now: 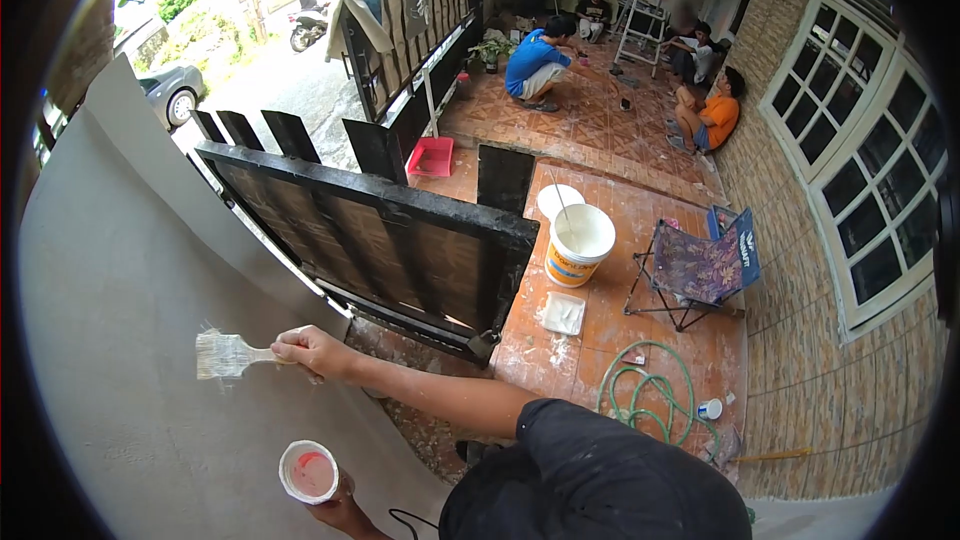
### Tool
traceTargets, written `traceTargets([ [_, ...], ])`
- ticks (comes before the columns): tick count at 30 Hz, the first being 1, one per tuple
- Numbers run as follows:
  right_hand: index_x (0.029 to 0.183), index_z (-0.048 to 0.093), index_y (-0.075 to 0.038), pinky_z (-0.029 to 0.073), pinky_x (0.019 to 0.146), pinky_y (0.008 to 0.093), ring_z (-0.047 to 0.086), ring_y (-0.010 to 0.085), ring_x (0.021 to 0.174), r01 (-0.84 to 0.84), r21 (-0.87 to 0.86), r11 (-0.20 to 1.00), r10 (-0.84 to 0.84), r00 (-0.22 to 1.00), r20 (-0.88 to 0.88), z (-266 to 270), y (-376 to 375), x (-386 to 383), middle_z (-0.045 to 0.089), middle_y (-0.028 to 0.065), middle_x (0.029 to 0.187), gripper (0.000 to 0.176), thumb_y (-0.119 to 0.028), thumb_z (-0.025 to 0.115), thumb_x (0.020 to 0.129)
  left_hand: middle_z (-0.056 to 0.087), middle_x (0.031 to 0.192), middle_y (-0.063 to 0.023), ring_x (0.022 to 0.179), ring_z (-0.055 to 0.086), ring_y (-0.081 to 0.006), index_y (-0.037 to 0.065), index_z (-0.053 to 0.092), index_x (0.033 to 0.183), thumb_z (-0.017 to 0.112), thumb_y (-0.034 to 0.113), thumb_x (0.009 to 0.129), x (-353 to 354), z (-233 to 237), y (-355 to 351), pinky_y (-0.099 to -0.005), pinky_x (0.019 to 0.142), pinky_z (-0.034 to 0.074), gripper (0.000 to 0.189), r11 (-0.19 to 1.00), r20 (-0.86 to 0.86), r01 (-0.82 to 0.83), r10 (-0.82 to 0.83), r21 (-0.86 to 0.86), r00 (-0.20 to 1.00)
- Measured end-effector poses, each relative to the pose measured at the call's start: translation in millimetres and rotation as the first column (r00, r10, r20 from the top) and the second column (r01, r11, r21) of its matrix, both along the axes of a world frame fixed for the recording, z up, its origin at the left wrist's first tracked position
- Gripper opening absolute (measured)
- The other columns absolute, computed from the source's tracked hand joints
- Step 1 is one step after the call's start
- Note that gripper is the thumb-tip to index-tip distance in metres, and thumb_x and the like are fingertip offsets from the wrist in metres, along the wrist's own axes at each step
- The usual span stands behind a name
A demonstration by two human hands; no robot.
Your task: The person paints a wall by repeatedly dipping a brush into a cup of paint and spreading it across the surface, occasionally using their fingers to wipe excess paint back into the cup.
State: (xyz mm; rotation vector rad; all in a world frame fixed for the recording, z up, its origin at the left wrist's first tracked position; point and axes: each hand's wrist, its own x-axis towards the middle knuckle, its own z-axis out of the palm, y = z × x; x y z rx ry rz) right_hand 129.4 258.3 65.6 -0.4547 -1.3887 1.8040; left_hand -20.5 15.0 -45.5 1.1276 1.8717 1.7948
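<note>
Left hand (pixel 345 512), lowest in view, fingers wrapped under a small white cup (pixel 309 471) with pinkish residue inside. Right hand (pixel 312 351) closed around the handle of a flat paintbrush (pixel 228 355), bristles against the grey wall (pixel 130 270). Beyond: black gate (pixel 380 230), then a white paint bucket (pixel 579 243) on the tiled floor.

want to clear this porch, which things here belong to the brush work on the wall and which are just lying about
In use: paintbrush in the right hand; small cup in the left hand; grey wall in front of them.
Lying about, untouched: white bucket, white tray, green hose, folding chair, pink tray.
</note>
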Motion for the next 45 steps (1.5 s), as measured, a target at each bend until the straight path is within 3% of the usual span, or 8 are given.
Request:
traceTargets([
  [8,0.086,0.055,-0.012,0.029,0.043,0.0216,0.031,0.0033,0.049,0.36,-0.416,0.835,-0.185,0.896,0.405,-122,-90,131,0.035,-0.0081,0.064,0.032,-0.038,0.049,0.104,0.059,0.126,-0.0133,0.113,0.06,-0.024,-0.002,0.049,0.132,0.078,0.006,0.077,5,4,22,-0.0377,0.1,0.047,0.064,0.996,0.038,0.09,-0.091,0.023,0.995],
  [12,0.091,0.054,-0.013,0.027,0.043,0.0219,0.029,0.0033,0.05,0.431,-0.532,0.729,-0.222,0.884,0.412,-140,-130,169,0.034,-0.0082,0.064,0.029,-0.037,0.049,0.104,0.059,0.126,-0.0135,0.112,0.061,-0.0237,-0.002,0.049,0.132,0.078,0.006,0.077,16,9,21,-0.0374,0.099,0.048,0.063,0.996,0.032,0.089,-0.089,-0.002,0.996],
  [14,0.092,0.054,-0.013,0.027,0.044,0.022,0.029,0.0034,0.05,0.454,-0.557,0.695,-0.237,0.876,0.419,-134,-135,174,0.034,-0.0081,0.064,0.028,-0.037,0.049,0.104,0.063,0.112,-0.012,0.095,0.065,-0.0211,-0.006,0.052,0.126,0.079,0.003,0.07,32,19,36,-0.0335,0.081,0.056,0.062,0.993,0.147,0.117,-0.119,0.02,0.982],
  [24,0.108,0.067,-0.007,0.033,0.048,0.022,0.038,0.0023,0.054,0.547,-0.018,0.837,-0.514,0.797,0.319,-79,-95,150,0.042,-0.0082,0.065,0.036,-0.04,0.053,0.103,0.064,0.11,-0.0109,0.098,0.065,-0.02,-0.004,0.055,0.123,0.083,0.01,0.067,57,26,47,-0.0329,0.087,0.052,0.064,0.959,0.089,0.279,-0.282,0.038,0.955],
  [30,0.095,0.065,-0.008,0.033,0.047,0.0228,0.039,0.0026,0.053,0.491,-0.127,0.862,-0.436,0.845,0.31,-89,-97,139,0.043,-0.0076,0.065,0.036,-0.04,0.052,0.103,0.061,0.119,-0.0122,0.107,0.062,-0.023,-0.002,0.05,0.13,0.082,0.012,0.07,3,-2,10,-0.0389,0.095,0.049,0.069,0.991,0.023,0.132,-0.131,-0.008,0.991],
  [32,0.086,0.058,-0.009,0.033,0.047,0.0231,0.039,0.0031,0.053,0.479,-0.072,0.875,-0.425,0.831,0.359,-98,-100,139,0.043,-0.0071,0.065,0.036,-0.04,0.05,0.104,0.057,0.126,-0.0115,0.117,0.055,-0.0226,0.0,0.048,0.132,0.083,0.014,0.076,-6,8,0,-0.0389,0.104,0.041,0.067,0.993,0.13,0.117,-0.118,0.02,0.984],
  [40,0.084,0.057,-0.008,0.036,0.049,0.0289,0.043,0.0067,0.054,0.484,-0.147,0.863,-0.401,0.832,0.383,-95,-111,148,0.046,-0.0041,0.064,0.039,-0.041,0.05,0.103,0.056,0.128,-0.0118,0.118,0.055,-0.0232,0.0,0.047,0.133,0.083,0.014,0.077,-3,6,5,-0.0395,0.104,0.041,0.068,0.996,0.147,0.079,-0.084,0.036,0.986],
  [45,0.085,0.056,-0.009,0.034,0.048,0.0233,0.039,0.0033,0.053,0.535,-0.085,0.84,-0.46,0.787,0.41,-93,-110,154,0.042,-0.0069,0.065,0.036,-0.04,0.049,0.104,0.057,0.127,-0.0122,0.117,0.056,-0.0237,0.0,0.046,0.133,0.083,0.011,0.076,5,1,17,-0.0398,0.104,0.043,0.069,0.982,0.133,0.186,-0.184,-0.005,0.974],
])
